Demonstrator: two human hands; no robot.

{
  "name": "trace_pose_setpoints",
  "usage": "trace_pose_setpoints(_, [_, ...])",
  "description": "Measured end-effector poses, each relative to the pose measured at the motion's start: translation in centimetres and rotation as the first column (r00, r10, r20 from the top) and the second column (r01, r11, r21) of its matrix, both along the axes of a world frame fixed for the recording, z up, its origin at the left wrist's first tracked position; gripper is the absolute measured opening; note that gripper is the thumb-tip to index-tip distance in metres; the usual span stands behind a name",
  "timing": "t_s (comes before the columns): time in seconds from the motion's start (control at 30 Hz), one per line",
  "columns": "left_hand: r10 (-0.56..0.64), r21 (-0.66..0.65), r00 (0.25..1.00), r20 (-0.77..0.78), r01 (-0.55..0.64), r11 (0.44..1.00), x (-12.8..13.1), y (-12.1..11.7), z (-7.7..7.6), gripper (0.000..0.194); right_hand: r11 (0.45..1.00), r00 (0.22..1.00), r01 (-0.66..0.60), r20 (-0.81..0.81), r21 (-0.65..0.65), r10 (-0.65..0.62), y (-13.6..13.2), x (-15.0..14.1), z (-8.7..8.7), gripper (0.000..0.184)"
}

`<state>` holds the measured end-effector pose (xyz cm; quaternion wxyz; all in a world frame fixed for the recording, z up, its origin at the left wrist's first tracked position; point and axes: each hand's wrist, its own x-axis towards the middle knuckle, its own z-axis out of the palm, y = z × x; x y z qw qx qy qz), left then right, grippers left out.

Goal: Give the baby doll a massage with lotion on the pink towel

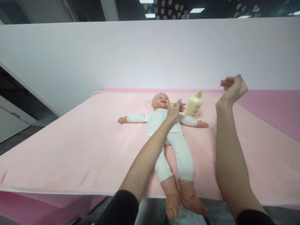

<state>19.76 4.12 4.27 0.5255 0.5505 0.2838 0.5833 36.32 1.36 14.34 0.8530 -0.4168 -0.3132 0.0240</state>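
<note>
A baby doll (172,137) in a white suit lies on its back on a pink cloth (82,147), arms spread, bare feet hanging over the near edge. My left hand (175,109) rests on the doll's upper chest near its chin, fingers stretched out, holding nothing. My right hand (233,86) is raised above the table to the right, fingers loosely curled, palm up, and nothing shows in it. A cream lotion bottle (195,105) with a pump stands just right of the doll's head, between my two hands.
The pink cloth covers a darker pink table (276,106). A white partition wall (150,53) stands right behind it. Grey floor and a white cabinet (10,122) lie to the left.
</note>
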Motion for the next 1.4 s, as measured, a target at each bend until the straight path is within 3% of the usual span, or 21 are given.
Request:
trace_pose_setpoints(0.17, [0.146,-0.155,0.982,0.122,-0.126,0.98,-2.1,-1.9,0.5,0.054,0.982,0.994,-0.092,0.079,0.163,0.08,-3.3,-2.8,3.1,0.028])
trace_pose_setpoints(0.27, [0.25,-0.254,0.955,0.157,-0.205,0.945,-3.6,-2.6,0.3,0.055,0.976,0.978,-0.172,0.142,0.133,0.153,-3.9,-5.6,3.4,0.024])
trace_pose_setpoints(0.37, [0.36,-0.198,0.932,0.048,-0.345,0.918,-5.1,-3.7,-0.5,0.058,0.963,0.93,-0.262,0.252,-0.062,0.269,-3.1,-8.8,1.1,0.023])
trace_pose_setpoints(0.43, [0.41,0.004,0.895,-0.176,-0.416,0.91,-6.0,-4.9,-1.0,0.055,0.914,0.859,-0.316,0.333,-0.254,0.389,-2.3,-10.6,-2.0,0.021])
trace_pose_setpoints(0.5, [0.407,0.274,0.764,-0.501,-0.307,0.912,-6.8,-6.3,-1.5,0.047,0.832,0.805,-0.356,0.313,-0.425,0.504,-1.6,-11.9,-5.7,0.02])
trace_pose_setpoints(0.57, [0.384,0.425,0.503,-0.774,-0.035,0.904,-7.3,-7.8,-1.6,0.041,0.736,0.815,-0.405,0.151,-0.543,0.56,-1.5,-12.6,-9.3,0.02])
trace_pose_setpoints(0.6, [0.379,0.441,0.367,-0.85,0.1,0.892,-7.5,-8.4,-1.6,0.04,0.703,0.834,-0.424,0.055,-0.571,0.548,-1.5,-12.6,-10.8,0.019])
trace_pose_setpoints(0.67, [0.358,0.4,0.185,-0.915,0.302,0.865,-7.6,-9.4,-1.5,0.042,0.725,0.871,-0.443,-0.064,-0.527,0.486,-1.8,-12.2,-13.0,0.015])
trace_pose_setpoints(0.77, [0.311,0.326,0.103,-0.945,0.386,0.863,-7.7,-10.0,-1.1,0.049,0.708,0.823,-0.567,-0.247,-0.422,0.512,-2.2,-11.2,-14.2,0.013])
trace_pose_setpoints(0.87, [0.302,0.31,0.075,-0.95,0.31,0.899,-7.8,-9.8,-0.9,0.057,0.679,0.779,-0.626,-0.267,-0.384,0.568,-2.3,-10.7,-14.3,0.014])
trace_pose_setpoints(1.0, [0.281,0.293,0.084,-0.956,0.211,0.933,-8.6,-8.9,-0.9,0.065,0.685,0.79,-0.602,-0.187,-0.41,0.584,-1.9,-10.8,-14.3,0.014])
trace_pose_setpoints(1.13, [0.225,0.244,0.157,-0.962,0.11,0.964,-10.2,-7.4,-1.0,0.074,0.696,0.813,-0.54,-0.082,-0.473,0.576,-1.8,-10.9,-14.3,0.016])
trace_pose_setpoints(1.23, [0.236,0.235,0.222,-0.946,-0.033,0.971,-11.5,-6.2,-1.6,0.074,0.725,0.81,-0.46,0.092,-0.513,0.579,-2.6,-11.0,-13.7,0.016])
trace_pose_setpoints(1.33, [0.288,0.237,0.301,-0.909,-0.197,0.951,-12.7,-5.2,-2.6,0.065,0.761,0.726,-0.422,0.318,-0.493,0.609,-4.2,-11.7,-12.4,0.014])
trace_pose_setpoints(1.4, [0.35,0.263,0.367,-0.862,-0.269,0.927,-13.4,-4.8,-3.2,0.058,0.744,0.637,-0.473,0.402,-0.471,0.659,-5.4,-12.5,-11.3,0.016])
